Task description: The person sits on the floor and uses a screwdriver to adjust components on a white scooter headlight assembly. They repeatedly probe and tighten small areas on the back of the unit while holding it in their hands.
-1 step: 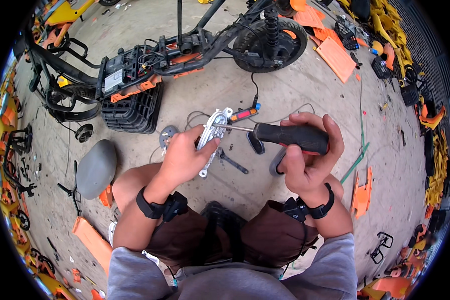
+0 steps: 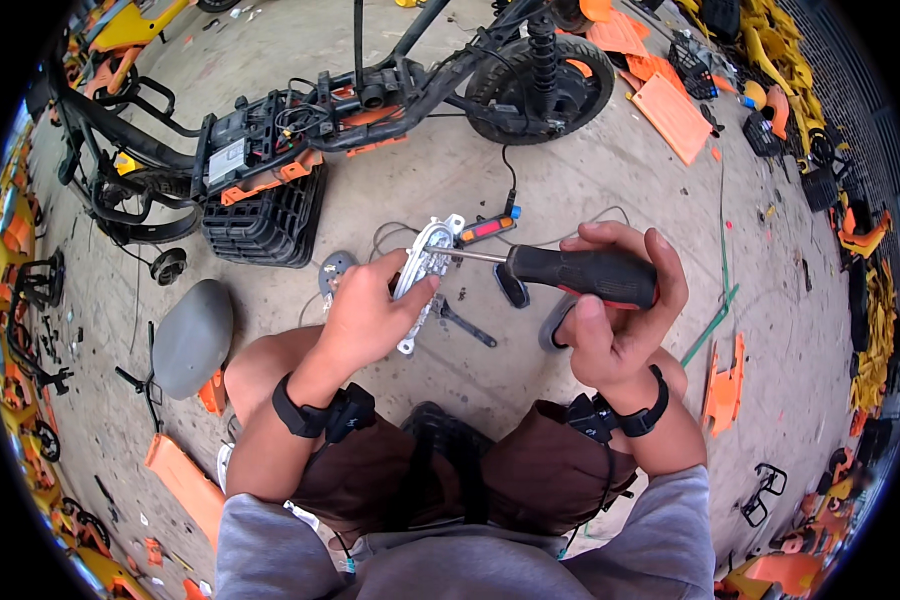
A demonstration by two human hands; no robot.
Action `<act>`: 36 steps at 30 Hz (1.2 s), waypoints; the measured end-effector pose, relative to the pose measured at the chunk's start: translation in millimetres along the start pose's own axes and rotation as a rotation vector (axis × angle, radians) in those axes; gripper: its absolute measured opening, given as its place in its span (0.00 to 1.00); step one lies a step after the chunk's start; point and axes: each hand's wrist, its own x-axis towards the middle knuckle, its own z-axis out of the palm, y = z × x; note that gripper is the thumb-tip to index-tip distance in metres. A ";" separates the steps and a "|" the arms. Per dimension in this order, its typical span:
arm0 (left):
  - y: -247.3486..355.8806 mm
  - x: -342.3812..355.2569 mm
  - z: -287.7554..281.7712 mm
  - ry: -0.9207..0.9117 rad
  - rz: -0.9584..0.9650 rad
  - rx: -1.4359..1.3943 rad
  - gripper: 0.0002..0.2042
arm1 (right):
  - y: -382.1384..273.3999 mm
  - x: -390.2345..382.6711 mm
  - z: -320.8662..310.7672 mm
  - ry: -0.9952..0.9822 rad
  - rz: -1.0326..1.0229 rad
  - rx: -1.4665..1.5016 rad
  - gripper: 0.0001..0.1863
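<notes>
In front of my knees, my left hand [image 2: 370, 312] is closed on an oblong white-and-silver housing [image 2: 436, 250], tilted, with lugs at both ends. A screwdriver [image 2: 580, 274] with a thick black handle points left. Its metal shaft reaches the housing's upper part; how the tip is seated is too small to tell. My right hand [image 2: 625, 320] holds the handle loosely, the thumb below it and the fingers curled about its far side and butt end. Beyond the housing lies a device with red and orange patches [image 2: 485, 229]. A dark bar-like tool [image 2: 467, 324] rests under my hands.
A stripped scooter frame [image 2: 390, 110] with a rear wheel [image 2: 540, 90] stands ahead, above a black crate [image 2: 265, 220]. To the left lies a grey seat [image 2: 194, 338]. Orange panels [image 2: 672, 118] and a green strap [image 2: 712, 325] lie at right. Cables trail across the floor.
</notes>
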 end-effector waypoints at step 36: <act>-3.2 3.2 1.1 -0.033 -0.054 -0.127 0.13 | -0.5 -3.4 2.0 0.221 -0.015 0.012 0.40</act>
